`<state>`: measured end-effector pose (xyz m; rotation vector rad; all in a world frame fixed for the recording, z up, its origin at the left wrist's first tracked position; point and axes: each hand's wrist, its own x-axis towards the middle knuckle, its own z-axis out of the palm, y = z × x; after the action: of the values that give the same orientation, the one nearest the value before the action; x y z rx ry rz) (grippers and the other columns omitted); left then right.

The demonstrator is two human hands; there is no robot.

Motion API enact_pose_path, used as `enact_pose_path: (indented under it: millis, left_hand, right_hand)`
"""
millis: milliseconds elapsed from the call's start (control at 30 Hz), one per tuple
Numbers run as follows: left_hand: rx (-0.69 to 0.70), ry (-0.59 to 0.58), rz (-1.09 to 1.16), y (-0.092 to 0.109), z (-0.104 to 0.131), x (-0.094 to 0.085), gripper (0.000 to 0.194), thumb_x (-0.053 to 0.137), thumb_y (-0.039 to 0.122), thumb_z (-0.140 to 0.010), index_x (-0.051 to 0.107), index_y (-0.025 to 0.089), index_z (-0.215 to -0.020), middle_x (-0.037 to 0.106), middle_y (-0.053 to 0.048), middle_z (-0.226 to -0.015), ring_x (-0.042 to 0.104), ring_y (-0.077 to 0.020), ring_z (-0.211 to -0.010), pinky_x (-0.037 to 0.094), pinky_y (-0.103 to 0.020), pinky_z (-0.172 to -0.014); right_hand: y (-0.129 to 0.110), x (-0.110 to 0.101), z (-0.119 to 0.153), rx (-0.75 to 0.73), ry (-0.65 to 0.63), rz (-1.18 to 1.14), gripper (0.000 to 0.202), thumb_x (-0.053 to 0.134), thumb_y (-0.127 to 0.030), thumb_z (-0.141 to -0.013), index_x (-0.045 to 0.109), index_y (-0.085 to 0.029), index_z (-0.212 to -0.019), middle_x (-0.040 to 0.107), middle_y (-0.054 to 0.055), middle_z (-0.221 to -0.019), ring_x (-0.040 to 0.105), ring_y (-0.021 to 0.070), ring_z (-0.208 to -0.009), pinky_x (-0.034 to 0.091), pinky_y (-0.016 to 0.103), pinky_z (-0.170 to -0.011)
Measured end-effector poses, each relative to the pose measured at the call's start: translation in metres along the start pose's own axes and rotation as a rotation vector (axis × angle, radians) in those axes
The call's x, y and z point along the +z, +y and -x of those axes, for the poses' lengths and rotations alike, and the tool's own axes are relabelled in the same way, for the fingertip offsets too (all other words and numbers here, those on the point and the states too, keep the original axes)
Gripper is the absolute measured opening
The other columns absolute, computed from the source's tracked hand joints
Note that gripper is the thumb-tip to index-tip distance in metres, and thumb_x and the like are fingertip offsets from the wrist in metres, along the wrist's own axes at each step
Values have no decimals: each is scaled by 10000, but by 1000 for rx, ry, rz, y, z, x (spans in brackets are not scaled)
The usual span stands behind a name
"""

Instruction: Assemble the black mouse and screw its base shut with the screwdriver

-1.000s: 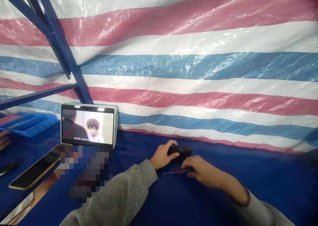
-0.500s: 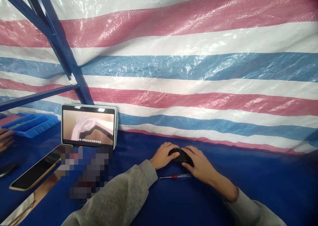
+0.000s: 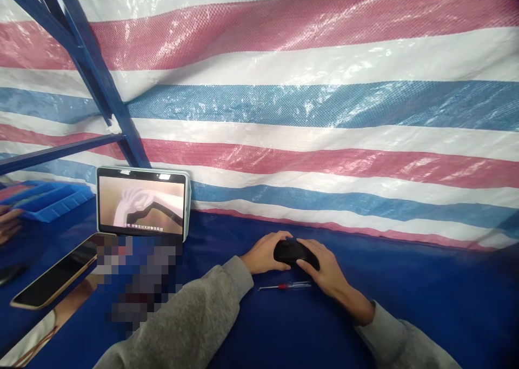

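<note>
A black computer mouse (image 3: 295,254) rests on the blue tabletop (image 3: 259,331) between my hands. Its left end is gripped by my left hand (image 3: 267,254), fingers over the far side and thumb on the near side. Around the right end curls my right hand (image 3: 324,266), its thumb on the near edge. Just below the mouse lies a small screwdriver (image 3: 286,286) with a red and clear handle, its thin metal tip pointing left; neither hand touches it.
A tablet (image 3: 141,202) showing a video leans at the left, with a phone (image 3: 57,271) before it. Another person's hand (image 3: 8,223) is near a blue tray (image 3: 57,201) at the far left. Striped sheeting (image 3: 308,104) hangs behind the table.
My left hand has shifted to the mouse's left end, so more of its black top shows. My right hand has its thumb closer against the mouse. The view has shifted slightly.
</note>
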<state>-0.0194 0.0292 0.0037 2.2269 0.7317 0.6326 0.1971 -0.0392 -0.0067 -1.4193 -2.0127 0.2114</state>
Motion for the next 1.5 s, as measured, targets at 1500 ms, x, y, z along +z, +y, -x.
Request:
enact_pose_path:
  millis: [1500]
  left_hand:
    - [163,231,-328,9,4,2,230,694,288,-781,637,223,-994,531,-83,-1323,366,-312,-1354,303,-490,-1117]
  right_hand:
    - [16,16,-5,99,215,-27,335,440,-336,-945,675,-215,-1150,560,116,-1346,544,256,-1226,444,482,-1050]
